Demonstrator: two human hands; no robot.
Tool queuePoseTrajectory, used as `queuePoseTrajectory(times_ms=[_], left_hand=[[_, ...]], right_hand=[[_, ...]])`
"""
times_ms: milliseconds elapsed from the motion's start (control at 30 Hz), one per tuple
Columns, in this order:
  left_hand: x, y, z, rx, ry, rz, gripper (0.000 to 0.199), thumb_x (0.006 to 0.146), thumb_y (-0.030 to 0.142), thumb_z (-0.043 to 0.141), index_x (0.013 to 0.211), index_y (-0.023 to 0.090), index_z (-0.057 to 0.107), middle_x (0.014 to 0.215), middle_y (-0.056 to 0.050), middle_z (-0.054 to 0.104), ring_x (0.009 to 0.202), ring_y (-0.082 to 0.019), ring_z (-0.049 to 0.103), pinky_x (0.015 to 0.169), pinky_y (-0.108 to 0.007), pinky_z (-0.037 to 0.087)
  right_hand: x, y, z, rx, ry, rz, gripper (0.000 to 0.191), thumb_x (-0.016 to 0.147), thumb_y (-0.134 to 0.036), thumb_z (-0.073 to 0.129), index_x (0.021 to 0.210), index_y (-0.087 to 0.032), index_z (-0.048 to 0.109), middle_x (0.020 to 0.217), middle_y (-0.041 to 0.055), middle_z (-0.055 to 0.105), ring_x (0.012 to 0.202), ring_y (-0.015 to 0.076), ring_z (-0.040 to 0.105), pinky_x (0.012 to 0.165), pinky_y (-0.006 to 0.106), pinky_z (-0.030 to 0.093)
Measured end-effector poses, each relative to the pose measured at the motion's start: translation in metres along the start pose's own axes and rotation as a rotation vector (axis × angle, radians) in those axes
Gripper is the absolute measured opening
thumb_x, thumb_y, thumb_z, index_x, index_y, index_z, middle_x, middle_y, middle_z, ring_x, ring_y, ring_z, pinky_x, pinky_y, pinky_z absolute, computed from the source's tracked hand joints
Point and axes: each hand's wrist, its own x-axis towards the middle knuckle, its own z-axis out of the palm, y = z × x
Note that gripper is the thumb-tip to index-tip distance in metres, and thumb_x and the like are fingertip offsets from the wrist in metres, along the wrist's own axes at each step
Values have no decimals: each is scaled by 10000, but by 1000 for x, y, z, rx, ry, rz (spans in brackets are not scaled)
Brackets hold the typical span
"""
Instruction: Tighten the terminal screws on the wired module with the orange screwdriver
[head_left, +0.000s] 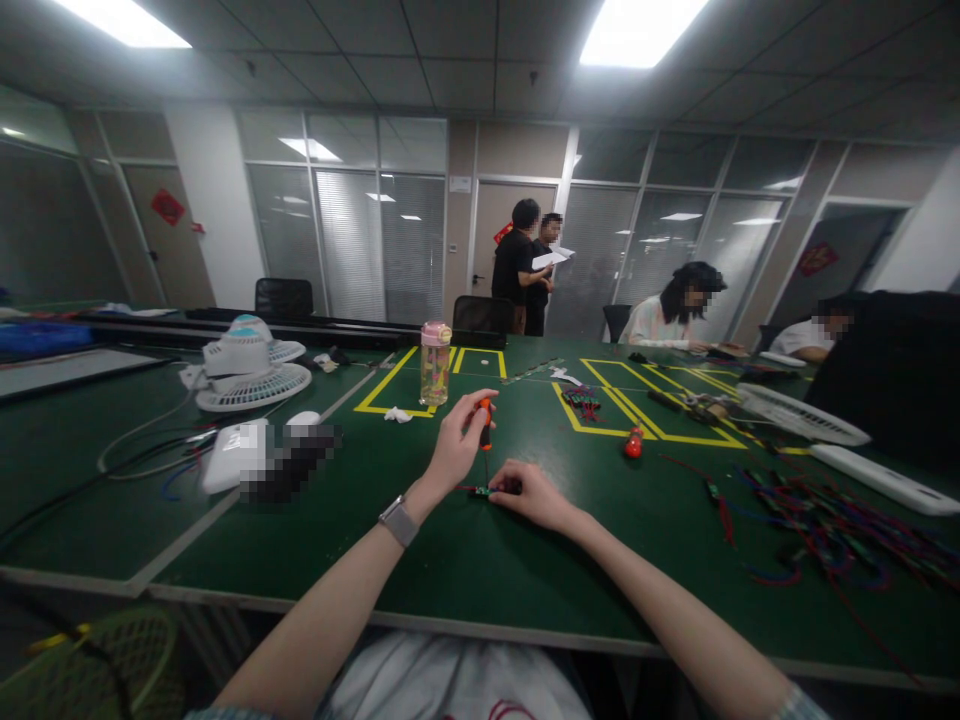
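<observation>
Near the middle of the frame the left hand [456, 446] grips an orange-handled screwdriver [486, 428] upright, tip down on a small green circuit board [484, 491] that the right hand [534, 493] pins flat to the green table [465, 570] with its fingertips. From where I stand, the tip could skid off the tiny screw and jab those fingers, since they sit just beside it and the board is light. I count one pink-capped bottle [435, 362] behind, two white fans, one at upper left [247, 370] and one at right [802, 413], and a tangle of red wires [832, 520] lower right.
</observation>
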Motion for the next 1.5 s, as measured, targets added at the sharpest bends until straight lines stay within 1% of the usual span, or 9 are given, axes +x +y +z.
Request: queuePoseTrajectory(times_ms=[167,300,433,533,733,1033,1200,1300,1500], left_hand=[[1,0,-1,101,122,63,177,847,295,573,980,220,662,955,-43,532,890,-152,563,738,-244,491],[2,0,-3,130,188,71,175,862,275,549,982,214,661,937,-42,534,850,-142,562,711,-234,486],[2,-2,-3,65,154,34,248,910,249,457,1110,209,597,1027,-57,589,905,-151,590,803,-272,486],[3,-2,-2,22,127,29,241,921,247,423,1069,201,608,1021,-54,600,925,-155,596,823,-277,480],[2,2,-1,104,194,54,158,855,310,562,923,197,649,946,-40,551,893,-149,565,734,-236,474],[2,1,-3,97,154,38,237,926,254,414,1041,195,612,982,-53,598,939,-158,575,850,-284,447],[1,2,0,109,163,53,167,871,307,535,955,201,634,953,-47,570,891,-158,561,740,-251,462],[1,3,-1,153,201,65,146,857,295,557,921,197,644,914,-39,554,870,-152,551,749,-249,453],[1,1,-3,65,162,-11,260,927,248,401,1095,191,592,1000,-53,618,940,-159,577,853,-285,440]], right_hand=[[1,2,1,-10,1,2,79,714,-145,681,790,-154,698,720,0,573,643,108,525,604,218,414],[1,5,2,-12,7,-9,81,717,-153,681,795,-149,699,724,4,574,649,112,528,605,221,412],[1,6,2,-5,7,-15,80,719,-162,679,796,-147,697,730,5,578,645,112,526,599,219,410],[1,5,2,0,3,-5,81,717,-164,681,795,-145,694,730,5,579,644,111,526,603,220,413],[1,1,0,2,0,11,82,717,-155,678,797,-149,694,735,7,585,650,116,534,611,225,422],[0,3,1,-1,4,8,82,713,-162,678,793,-154,692,733,5,585,650,114,529,607,224,418],[0,1,0,-18,4,7,77,716,-159,680,790,-147,694,727,5,580,649,112,526,611,223,418],[0,-1,0,-18,3,7,82,719,-155,677,797,-139,696,736,9,583,653,112,534,617,225,423],[0,-1,0,-8,5,13,73,716,-152,679,788,-154,694,741,7,589,661,115,538,621,225,432]])
